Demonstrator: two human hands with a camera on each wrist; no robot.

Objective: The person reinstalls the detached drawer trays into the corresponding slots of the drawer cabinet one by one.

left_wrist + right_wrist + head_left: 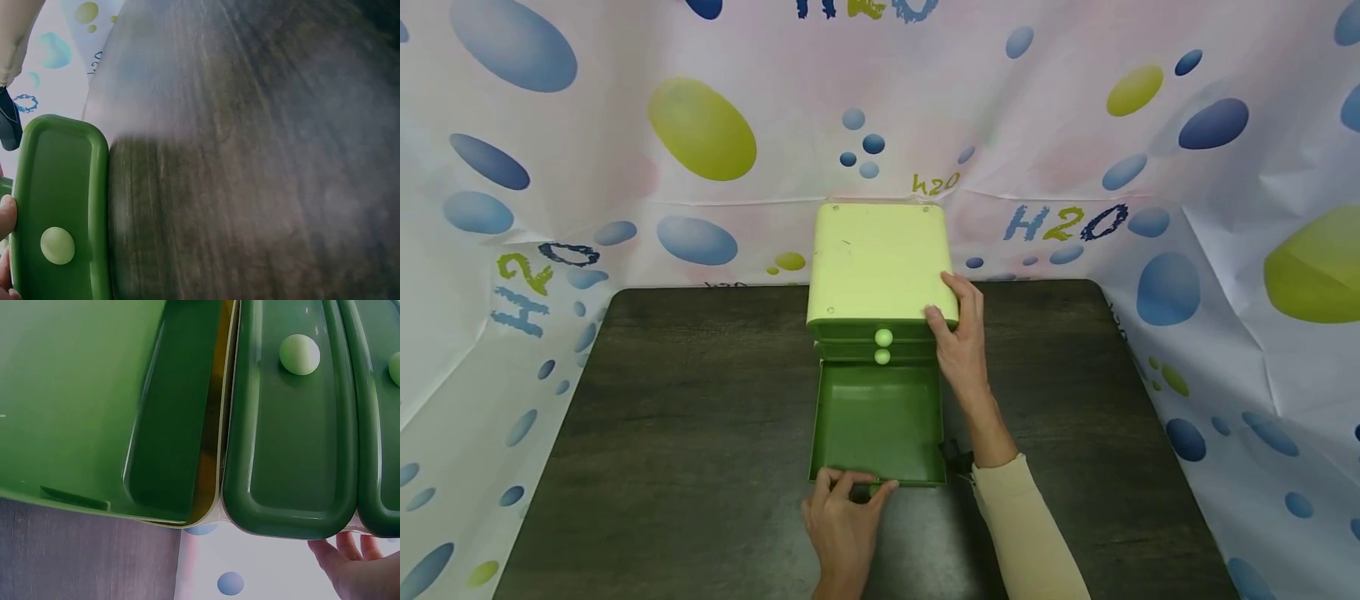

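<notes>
A small drawer cabinet (880, 258) with a pale lime top stands at the back middle of the table. Its upper two green drawers are closed, each with a round pale knob (299, 354). The bottom drawer (880, 417) is pulled far out toward the person, its bare green floor showing. At that drawer's front, my left hand (844, 521) pinches the upper rim with fingers and thumb; the knob (57, 245) below is untouched in the left wrist view. My right hand (962, 342) holds the cabinet's right side near the front corner, thumb on the top edge.
The dark wood-grain table (700, 433) extends on both sides of the cabinet. A white sheet (775, 125) with blue and green ovals hangs behind it and along the sides. A black strap (957, 457) shows at the right wrist, beside the drawer.
</notes>
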